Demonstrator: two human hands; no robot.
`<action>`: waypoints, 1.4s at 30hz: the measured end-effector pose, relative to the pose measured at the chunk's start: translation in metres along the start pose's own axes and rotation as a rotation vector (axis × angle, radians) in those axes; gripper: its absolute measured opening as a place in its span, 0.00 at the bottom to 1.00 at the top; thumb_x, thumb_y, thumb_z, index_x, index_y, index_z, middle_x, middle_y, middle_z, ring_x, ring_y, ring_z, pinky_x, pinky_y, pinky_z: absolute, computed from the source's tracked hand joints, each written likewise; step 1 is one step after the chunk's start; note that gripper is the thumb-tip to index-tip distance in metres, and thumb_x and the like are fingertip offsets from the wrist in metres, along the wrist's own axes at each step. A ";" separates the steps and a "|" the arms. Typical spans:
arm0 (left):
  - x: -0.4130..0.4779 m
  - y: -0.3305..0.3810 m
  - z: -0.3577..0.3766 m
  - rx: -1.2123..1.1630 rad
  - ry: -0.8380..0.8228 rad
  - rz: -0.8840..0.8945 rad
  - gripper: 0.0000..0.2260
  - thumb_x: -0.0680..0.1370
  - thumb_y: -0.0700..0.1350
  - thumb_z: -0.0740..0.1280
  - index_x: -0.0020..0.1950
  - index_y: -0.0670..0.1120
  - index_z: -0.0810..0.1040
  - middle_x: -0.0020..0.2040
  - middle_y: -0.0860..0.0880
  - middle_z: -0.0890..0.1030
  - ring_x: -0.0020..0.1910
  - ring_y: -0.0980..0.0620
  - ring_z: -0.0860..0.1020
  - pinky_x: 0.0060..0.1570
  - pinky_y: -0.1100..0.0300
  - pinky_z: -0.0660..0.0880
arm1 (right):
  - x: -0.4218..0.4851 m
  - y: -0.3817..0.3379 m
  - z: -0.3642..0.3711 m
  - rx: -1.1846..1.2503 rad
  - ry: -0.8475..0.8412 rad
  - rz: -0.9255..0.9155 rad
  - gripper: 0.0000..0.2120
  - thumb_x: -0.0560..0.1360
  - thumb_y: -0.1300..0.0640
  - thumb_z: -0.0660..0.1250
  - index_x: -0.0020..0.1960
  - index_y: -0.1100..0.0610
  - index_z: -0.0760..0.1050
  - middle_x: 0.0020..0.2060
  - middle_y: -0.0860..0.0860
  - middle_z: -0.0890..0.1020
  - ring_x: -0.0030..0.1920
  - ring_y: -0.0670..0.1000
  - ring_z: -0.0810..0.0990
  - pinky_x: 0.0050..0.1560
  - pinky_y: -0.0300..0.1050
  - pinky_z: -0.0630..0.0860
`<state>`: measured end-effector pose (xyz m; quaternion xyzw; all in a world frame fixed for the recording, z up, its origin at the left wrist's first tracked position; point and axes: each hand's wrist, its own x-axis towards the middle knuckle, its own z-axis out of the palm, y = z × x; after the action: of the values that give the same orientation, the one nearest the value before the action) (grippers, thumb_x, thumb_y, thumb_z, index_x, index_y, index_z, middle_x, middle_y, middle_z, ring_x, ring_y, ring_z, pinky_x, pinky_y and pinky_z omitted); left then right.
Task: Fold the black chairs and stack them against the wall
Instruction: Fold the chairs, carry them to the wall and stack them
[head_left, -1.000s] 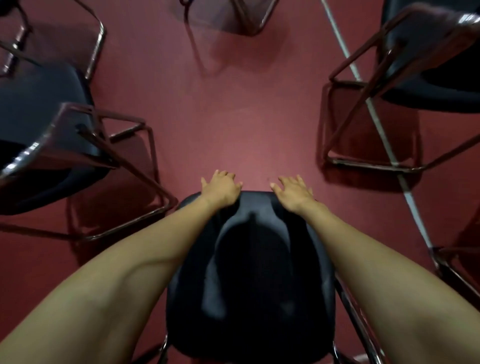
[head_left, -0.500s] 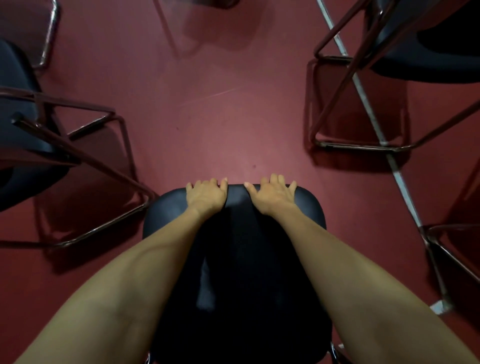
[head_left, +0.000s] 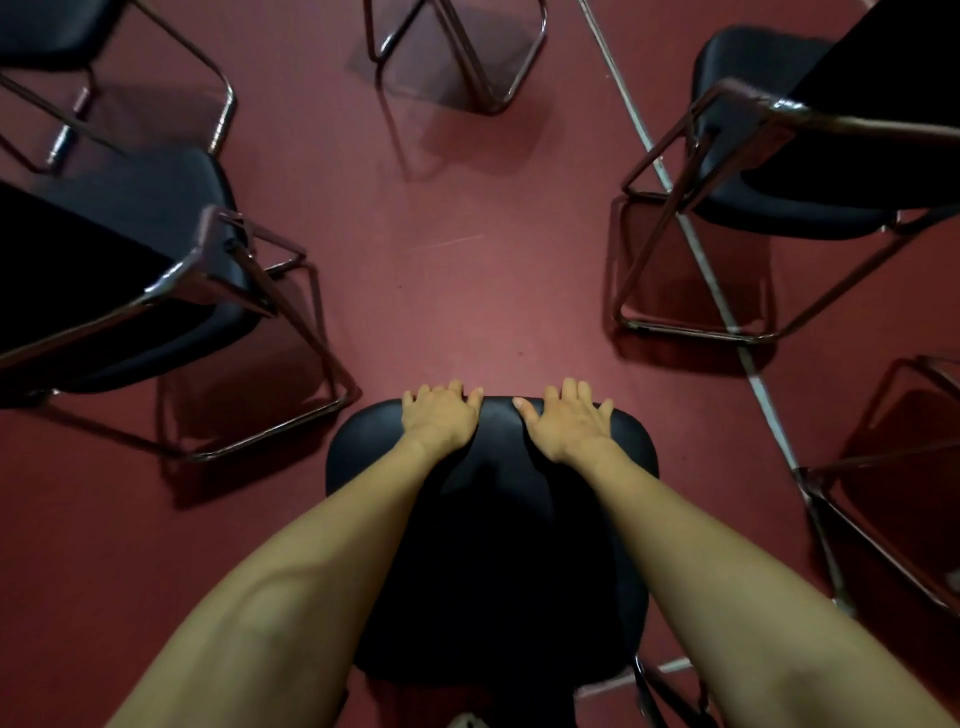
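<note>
A black chair (head_left: 493, 545) stands right below me, its padded seat facing up. My left hand (head_left: 439, 415) and my right hand (head_left: 566, 423) lie side by side on the seat's far edge. The fingers of both hands curl over that edge and grip it; the thumbs lie on top of the padding. My forearms cover both sides of the seat. Part of its metal frame (head_left: 654, 691) shows at the lower right.
Unfolded black chairs with metal frames ring me on the red floor: one at the left (head_left: 130, 270), one at the upper left (head_left: 47, 31), one at the upper right (head_left: 810, 156). Bare frames show at the top (head_left: 467, 57) and right (head_left: 893, 499). A white floor line (head_left: 696, 244) runs diagonally.
My view has tilted up, so more of the surrounding chairs show. Both hands stay on the seat's far edge, now a little further apart.
</note>
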<state>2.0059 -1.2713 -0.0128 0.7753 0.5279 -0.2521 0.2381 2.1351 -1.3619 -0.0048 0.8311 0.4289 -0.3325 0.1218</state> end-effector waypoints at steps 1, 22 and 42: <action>-0.017 -0.001 -0.001 -0.002 0.011 0.006 0.24 0.83 0.58 0.48 0.66 0.44 0.72 0.66 0.40 0.75 0.67 0.41 0.68 0.68 0.47 0.59 | -0.017 0.001 -0.001 0.006 0.011 -0.003 0.32 0.79 0.36 0.43 0.70 0.58 0.65 0.70 0.57 0.63 0.71 0.57 0.57 0.69 0.63 0.56; -0.286 -0.038 0.020 -0.008 0.040 0.093 0.27 0.81 0.62 0.52 0.67 0.44 0.73 0.69 0.45 0.69 0.70 0.42 0.63 0.68 0.48 0.60 | -0.278 0.026 0.043 0.155 0.059 -0.068 0.36 0.73 0.28 0.49 0.66 0.56 0.64 0.67 0.55 0.71 0.69 0.56 0.67 0.70 0.64 0.54; -0.375 -0.058 0.043 -0.090 -0.017 0.093 0.22 0.81 0.60 0.54 0.59 0.46 0.75 0.65 0.44 0.72 0.66 0.40 0.66 0.65 0.48 0.62 | -0.362 0.027 0.049 -0.101 -0.154 -0.172 0.34 0.74 0.30 0.52 0.72 0.51 0.60 0.68 0.56 0.66 0.70 0.58 0.61 0.66 0.63 0.61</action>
<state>1.8273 -1.5413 0.1898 0.7853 0.5000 -0.2236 0.2887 1.9862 -1.6309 0.1944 0.7559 0.5043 -0.3827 0.1671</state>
